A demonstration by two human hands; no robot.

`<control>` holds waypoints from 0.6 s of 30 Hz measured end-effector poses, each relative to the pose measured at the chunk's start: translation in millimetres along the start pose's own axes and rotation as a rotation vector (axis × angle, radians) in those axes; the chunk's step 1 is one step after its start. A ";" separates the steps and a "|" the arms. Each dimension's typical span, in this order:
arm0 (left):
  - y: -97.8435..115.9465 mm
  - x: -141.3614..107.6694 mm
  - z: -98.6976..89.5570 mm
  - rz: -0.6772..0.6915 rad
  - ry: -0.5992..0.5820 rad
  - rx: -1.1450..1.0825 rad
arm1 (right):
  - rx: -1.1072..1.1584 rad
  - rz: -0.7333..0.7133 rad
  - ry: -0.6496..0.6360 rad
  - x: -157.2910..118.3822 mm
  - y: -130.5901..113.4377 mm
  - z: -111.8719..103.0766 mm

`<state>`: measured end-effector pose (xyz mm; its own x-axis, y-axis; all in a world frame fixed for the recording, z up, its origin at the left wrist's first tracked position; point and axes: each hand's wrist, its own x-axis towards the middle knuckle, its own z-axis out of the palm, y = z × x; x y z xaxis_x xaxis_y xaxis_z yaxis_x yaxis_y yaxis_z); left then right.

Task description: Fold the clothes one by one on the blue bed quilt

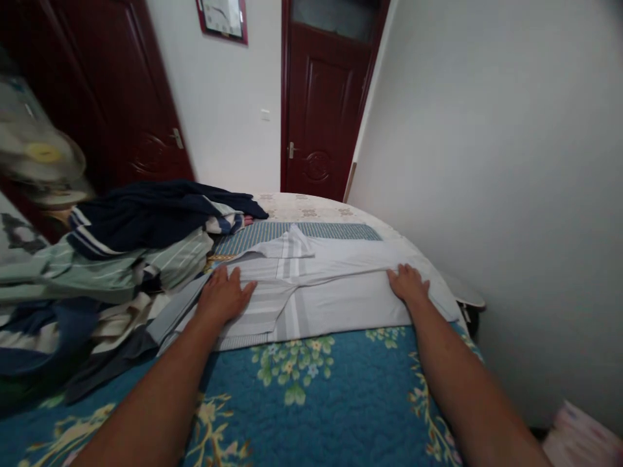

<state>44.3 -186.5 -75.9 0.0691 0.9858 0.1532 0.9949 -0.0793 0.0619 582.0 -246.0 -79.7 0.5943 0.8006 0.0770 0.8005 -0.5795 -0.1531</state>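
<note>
A light grey shirt with darker stripes (341,301) lies lengthwise on the blue floral quilt (341,395), its long side folded over and its collar end pointing up at the middle. My left hand (224,297) rests on the striped left part with its fingers spread. On the plain right part lies my right hand (407,284), fingers apart, near the fold line. Both palms face down on the cloth.
A heap of clothes, navy (150,214) and pale green (180,263), lies at the left. Beyond the shirt is a patterned white cover (311,206). A white wall (511,162) runs along the right; dark red doors (326,104) stand behind.
</note>
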 end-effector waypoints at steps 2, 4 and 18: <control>-2.1 3.0 1.8 0.005 0.009 0.016 | 0.012 0.021 0.002 0.3 1.9 -2.7; -3.6 5.0 3.1 0.020 0.019 0.023 | 0.025 0.022 -0.001 1.3 5.0 -4.8; 16.7 -7.8 -19.6 0.180 0.224 -0.008 | 0.035 -0.032 0.213 -18.7 9.5 -19.9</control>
<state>58.9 -198.4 -56.8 0.2253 0.8985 0.3767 0.9676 -0.2517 0.0215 580.0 -269.5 -63.0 0.5746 0.7661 0.2879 0.8182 -0.5455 -0.1813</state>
